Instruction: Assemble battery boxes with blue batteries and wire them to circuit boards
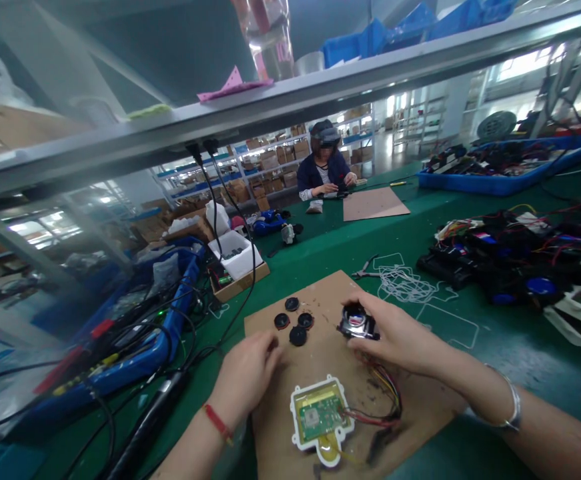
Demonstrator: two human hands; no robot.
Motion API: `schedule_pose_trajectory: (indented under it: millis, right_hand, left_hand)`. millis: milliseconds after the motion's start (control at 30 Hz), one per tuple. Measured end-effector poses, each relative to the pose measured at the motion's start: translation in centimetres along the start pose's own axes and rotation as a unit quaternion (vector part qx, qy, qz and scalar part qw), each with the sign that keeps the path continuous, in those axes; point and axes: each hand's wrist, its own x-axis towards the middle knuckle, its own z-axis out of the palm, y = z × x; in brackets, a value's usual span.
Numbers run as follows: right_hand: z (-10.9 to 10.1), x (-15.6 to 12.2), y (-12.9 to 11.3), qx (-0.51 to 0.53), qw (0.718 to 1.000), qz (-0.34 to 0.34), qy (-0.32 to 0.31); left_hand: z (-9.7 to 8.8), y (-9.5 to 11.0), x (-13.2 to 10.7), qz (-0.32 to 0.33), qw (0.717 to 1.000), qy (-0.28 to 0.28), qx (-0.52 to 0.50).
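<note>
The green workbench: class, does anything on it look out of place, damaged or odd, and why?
The white wire looks untidy: it lies in a loose tangle beside the pliers, with some strands straying outward. The cardboard also bears scattered dark marks. I see no clear breakage.

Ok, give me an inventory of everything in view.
Table: one, green, centre
Cardboard sheets: two, brown, near and far
Round parts: four, black, near sheet, back left
Framed circuit board: one, green in white, near sheet, front
Module: one, black-silver, above near sheet
Wires: several, mixed colours, right of circuit board
Cord: one tangle, white, beyond near sheet, right
Pliers: one pair, grey, beside cord
Parts heap: one, mostly black, right
Large trays: two, blue, left and back right
Open box: one, white, back left
Shelf: one, grey, overhead
Co-worker: one, dark top, across table
Other clutter: uncounted, mixed, background
Left grip: one, red wristband, over near sheet's left
Right grip: one, silver bangle, holding module
</note>
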Motion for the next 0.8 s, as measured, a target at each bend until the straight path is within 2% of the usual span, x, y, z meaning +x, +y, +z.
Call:
schedule_pose_trajectory:
  millis: [133, 200, 333, 400, 433, 500, 567, 700, 800]
  right_hand:
    - [1.6, 0.2, 0.5, 0.042, 0.999, 0.008, 0.004]
    - [2.2, 0.3, 0.9, 0.047, 0.998, 0.028, 0.006]
    - [2.8, 0.4, 1.1, 0.048, 0.997, 0.05, -0.02]
    - [3.1, 0.3, 0.9, 0.059, 0.997, 0.033, -0.032]
    - [3.2, 0.2, 0.7, 0.066, 0.997, 0.019, -0.035]
    - [3.4, 0.1, 0.2, 0.074, 0.997, -0.007, -0.029]
    - [3.7, 0.0, -0.1, 0.077, 0.997, -0.019, -0.014]
    - [3.9, -0.1, -0.3, 0.083, 0.996, -0.029, 0.0]
    - [3.7, -0.1, -0.3, 0.077, 0.997, -0.032, 0.001]
  left_hand:
    - [2.2, 1.6, 3.9, -0.011, 0.999, 0.031, -0.024]
    - [3.0, 1.9, 5.0, -0.02, 0.998, 0.042, -0.037]
    - [2.1, 2.7, 4.8, -0.018, 0.994, 0.07, -0.086]
    - [1.2, 3.6, 4.0, 0.026, 0.984, 0.086, -0.153]
    - [0.9, 4.1, 3.6, 0.07, 0.969, 0.095, -0.215]
    - [0.7, 5.1, 3.0, 0.145, 0.944, 0.119, -0.271]
    - [1.1, 5.7, 2.6, 0.195, 0.935, 0.15, -0.257]
    - [2.1, 5.8, 2.2, 0.238, 0.938, 0.199, -0.157]
    - [2.2, 5.5, 2.0, 0.283, 0.934, 0.205, -0.08]
